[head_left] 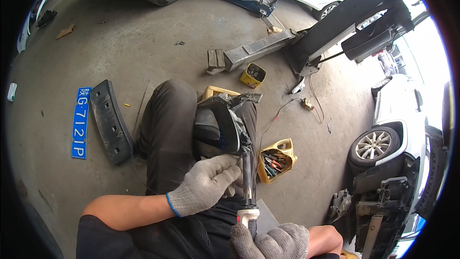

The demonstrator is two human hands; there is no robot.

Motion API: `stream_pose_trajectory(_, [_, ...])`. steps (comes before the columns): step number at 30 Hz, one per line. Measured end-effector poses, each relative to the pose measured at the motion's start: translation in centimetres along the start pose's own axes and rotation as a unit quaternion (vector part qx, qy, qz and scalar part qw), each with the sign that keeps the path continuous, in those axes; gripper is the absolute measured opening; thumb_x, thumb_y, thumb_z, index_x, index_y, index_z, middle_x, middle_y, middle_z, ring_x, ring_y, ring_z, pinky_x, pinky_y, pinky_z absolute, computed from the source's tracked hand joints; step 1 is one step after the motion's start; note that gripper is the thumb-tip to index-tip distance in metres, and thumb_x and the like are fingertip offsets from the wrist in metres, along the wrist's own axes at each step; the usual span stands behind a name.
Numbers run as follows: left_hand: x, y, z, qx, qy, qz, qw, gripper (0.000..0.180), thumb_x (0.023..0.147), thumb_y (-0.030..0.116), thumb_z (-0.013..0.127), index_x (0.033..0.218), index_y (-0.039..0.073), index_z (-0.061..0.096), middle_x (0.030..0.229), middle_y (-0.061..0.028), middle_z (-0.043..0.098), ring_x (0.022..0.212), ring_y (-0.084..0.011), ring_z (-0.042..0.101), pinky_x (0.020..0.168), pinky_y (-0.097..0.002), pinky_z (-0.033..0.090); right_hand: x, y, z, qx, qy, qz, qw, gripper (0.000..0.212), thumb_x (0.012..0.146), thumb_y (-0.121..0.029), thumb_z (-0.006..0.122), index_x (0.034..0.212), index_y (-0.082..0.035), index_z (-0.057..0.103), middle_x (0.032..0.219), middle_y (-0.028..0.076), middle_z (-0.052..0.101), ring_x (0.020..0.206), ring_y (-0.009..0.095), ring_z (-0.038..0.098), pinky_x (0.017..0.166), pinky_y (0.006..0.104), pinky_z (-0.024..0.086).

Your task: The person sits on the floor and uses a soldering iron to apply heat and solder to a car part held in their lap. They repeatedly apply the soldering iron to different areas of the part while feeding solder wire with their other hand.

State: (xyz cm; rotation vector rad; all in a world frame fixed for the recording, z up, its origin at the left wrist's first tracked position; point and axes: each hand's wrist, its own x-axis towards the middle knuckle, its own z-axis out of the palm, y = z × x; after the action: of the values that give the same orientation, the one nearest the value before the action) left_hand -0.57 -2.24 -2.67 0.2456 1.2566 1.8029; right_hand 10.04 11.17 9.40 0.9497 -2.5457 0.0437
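A car lamp unit [211, 127], dark and glossy with broken-looking edges, rests across my lap between my knees. My right hand [273, 243], in a grey knit glove, is wrapped round the pale handle of a hot-air gun [247, 175]. The gun's long metal tube points away from me, its tip at the lamp unit's right edge. Also gloved, my left hand [206, 182] lies just left of the tube, close to the unit's near edge. Its fingers are drawn together; whatever they grip is hidden.
A cut yellow jug [262, 172] of pliers and other tools stands right of my leg. Farther off are a yellow tub [253, 76] and a lift arm [258, 50]. A blue licence plate [81, 123] and black plastic bracket [111, 122] lie left. Cables cross the floor.
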Motion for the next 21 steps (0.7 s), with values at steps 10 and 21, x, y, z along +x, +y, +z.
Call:
stream_pose_trajectory(10, [0.1, 0.2, 0.0, -0.053, 0.005, -0.024, 0.998, 0.032, 0.103, 0.016, 0.047, 0.129, 0.0, 0.056, 0.086, -0.0016, 0.066, 0.068, -0.0038, 0.059, 0.06, -0.0172, 0.048, -0.6, 1.1, 0.1, -0.003, 0.026, -0.047, 0.999, 0.027, 0.072, 0.005, 0.064, 0.098, 0.007, 0.069, 0.055, -0.003, 0.041, 0.042, 0.007, 0.036, 0.037, 0.0224, 0.027])
stream_pose_trajectory(21, [0.2, -0.2, -0.1, -0.029, 0.005, -0.017, 0.999, 0.03, 0.103, 0.017, 0.047, 0.125, 0.0, 0.058, 0.084, -0.0013, 0.065, 0.067, -0.0041, 0.059, 0.056, -0.0173, 0.045, -0.6, 0.9, -0.2, 0.009, 0.005, -0.024, 1.0, 0.031, 0.071, 0.002, 0.066, 0.102, 0.005, 0.069, 0.055, -0.004, 0.037, 0.043, 0.008, 0.036, 0.038, 0.0235, 0.027])
